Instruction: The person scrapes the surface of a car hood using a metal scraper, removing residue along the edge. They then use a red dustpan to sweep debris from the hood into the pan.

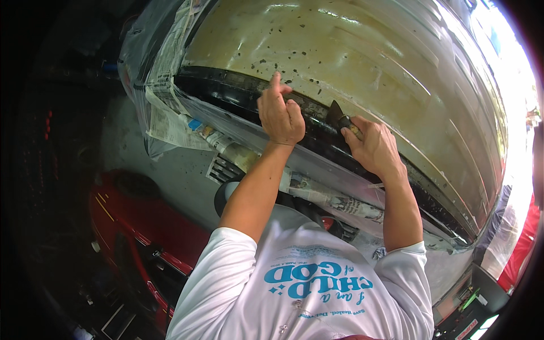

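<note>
My right hand (377, 148) is closed round the handle of a scraper (335, 112), a short-handled putty knife with a dark, flared blade. Its blade meets the black edge strip (218, 93) of a vehicle roof panel. To the left, my left hand (281, 116) is over the same strip, index finger stretched toward the panel and thumb apart, holding nothing I can see. The roof panel (351, 62) is yellowish-green, glossy and ribbed. Dark flakes (293, 54) are scattered on it near my left fingertips. Along the strip, the coating looks worn and chipped.
Newspaper (164, 85) and clear plastic sheeting (136, 51) cover the vehicle's left end. More paper (317, 192) runs below the edge, close to my forearms. A red car (153, 226) stands at lower left on a grey floor (136, 133). Bright light comes from the right.
</note>
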### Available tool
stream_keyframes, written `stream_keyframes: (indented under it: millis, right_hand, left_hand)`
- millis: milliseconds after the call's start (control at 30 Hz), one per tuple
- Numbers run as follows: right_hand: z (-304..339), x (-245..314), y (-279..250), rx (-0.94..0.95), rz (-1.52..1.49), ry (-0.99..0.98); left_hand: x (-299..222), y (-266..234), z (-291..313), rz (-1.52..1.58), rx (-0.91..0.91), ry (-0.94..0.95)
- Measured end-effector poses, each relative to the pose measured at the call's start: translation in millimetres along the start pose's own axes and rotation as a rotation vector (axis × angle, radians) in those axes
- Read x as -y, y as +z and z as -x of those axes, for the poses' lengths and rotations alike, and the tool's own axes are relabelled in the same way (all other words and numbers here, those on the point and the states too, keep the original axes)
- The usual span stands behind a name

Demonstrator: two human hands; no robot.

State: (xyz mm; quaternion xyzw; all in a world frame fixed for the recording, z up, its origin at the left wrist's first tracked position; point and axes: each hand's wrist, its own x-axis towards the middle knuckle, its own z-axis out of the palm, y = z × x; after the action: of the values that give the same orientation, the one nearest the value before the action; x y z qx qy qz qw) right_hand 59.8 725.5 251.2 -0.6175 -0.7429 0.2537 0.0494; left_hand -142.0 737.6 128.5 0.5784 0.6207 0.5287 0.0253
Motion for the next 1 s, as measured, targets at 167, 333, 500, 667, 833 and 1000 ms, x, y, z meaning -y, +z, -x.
stream_keyframes:
  millis: [167, 333, 500, 667, 833, 1000]
  right_hand:
    - [-32, 42, 15, 0.065, 0.061, -0.016]
    - [-34, 41, -2, 0.072, 0.094, -0.014]
    - [-29, 20, 4, 0.064, 0.063, -0.026]
    - [-25, 24, 10, -0.002, 0.057, -0.005]
    - [-36, 43, 17, 0.01, 0.098, -0.009]
    - [-34, 28, 14, 0.005, 0.159, -0.001]
  left_hand:
    - [4, 9, 2, 0.031, -0.145, 0.009]
    - [7, 10, 4, 0.092, -0.137, -0.022]
    - [7, 11, 6, 0.157, -0.118, -0.032]
    - [4, 12, 6, 0.23, -0.109, -0.108]
    - [5, 11, 5, 0.19, -0.094, -0.11]
    - [8, 12, 6, 0.197, -0.119, -0.052]
